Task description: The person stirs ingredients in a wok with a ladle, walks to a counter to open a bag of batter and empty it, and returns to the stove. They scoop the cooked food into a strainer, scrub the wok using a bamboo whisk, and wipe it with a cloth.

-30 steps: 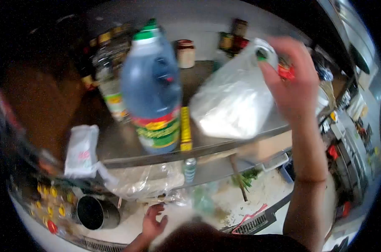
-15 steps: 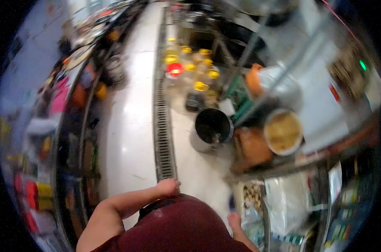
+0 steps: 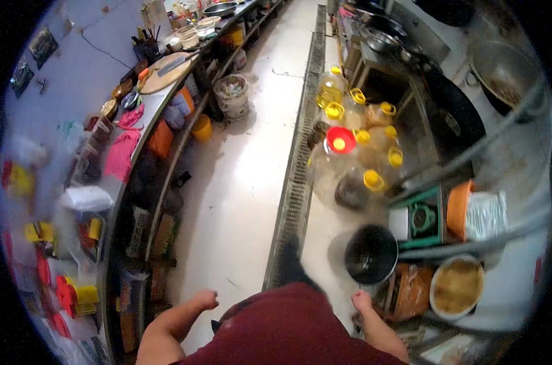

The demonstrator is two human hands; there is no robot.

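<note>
My left hand (image 3: pixel 208 299) hangs beside my dark red shirt over the pale floor, its fingers curled in and nothing seen in it. My right hand (image 3: pixel 361 300) hangs at my other side, also loosely closed with nothing seen in it. Nearest to my right hand is a dark, deep bucket (image 3: pixel 371 255) standing on the floor; I cannot tell whether they touch. Beyond the bucket stand several clear plastic jugs with yellow caps (image 3: pixel 373 180), and a red funnel-like top (image 3: pixel 341 140) shows among them.
A floor drain grate (image 3: pixel 296 176) runs up the aisle. On the left, a long counter holds a round cutting board (image 3: pixel 165 72) with a cleaver and pink cloths (image 3: pixel 119 155). A waste bucket (image 3: pixel 231 97) stands below. At right are a green-framed stove (image 3: pixel 423 217), an orange tub (image 3: pixel 459 210) and a yellowish-filled bowl (image 3: pixel 457 287).
My view has swung left and sharpened, so the jugs and bucket sit further right. My left hand has moved from in front of my body out to its side. My right arm shows more.
</note>
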